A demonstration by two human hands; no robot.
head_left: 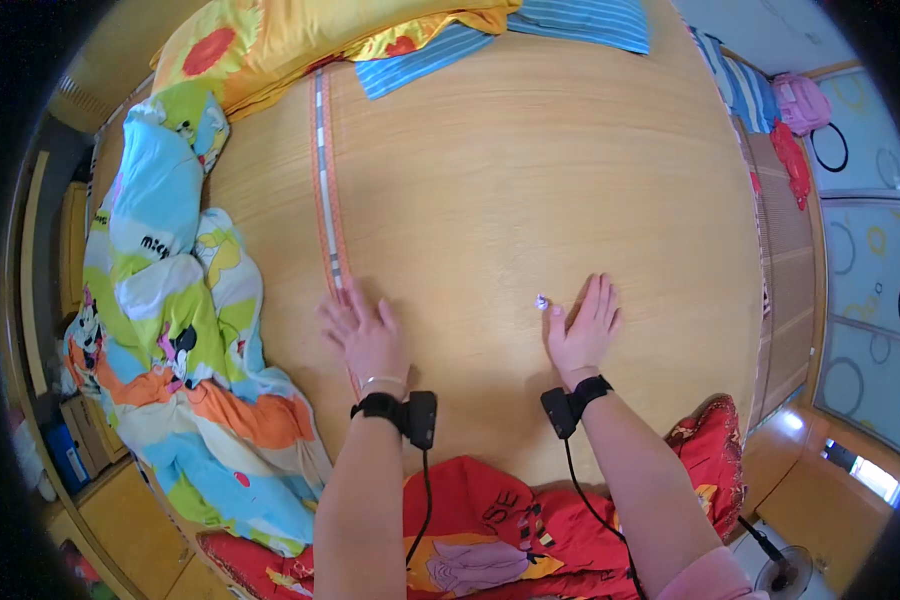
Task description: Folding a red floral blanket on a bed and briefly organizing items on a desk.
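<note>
A smooth tan sleeping mat (490, 200) covers the bed. My left hand (367, 338) rests palm down near the checked, orange-edged strip (324, 185) that runs along the mat, its fingers spread over the strip's near part. My right hand (584, 335) lies flat on the mat too, fingers stretched out together and thumb apart. Just left of that thumb is a small crumpled white and purple scrap (541, 301); a narrow gap seems to part them. Neither hand holds anything. Each wrist wears a black strap with a small box and a cable.
A bunched cartoon-print quilt (170, 330) lies along the left side. At the far end are a yellow flowered pillow (310, 40) and blue striped cloth (580, 22). Red printed bedding (480, 510) is at the near edge. A pink bag (803, 103) stands far right.
</note>
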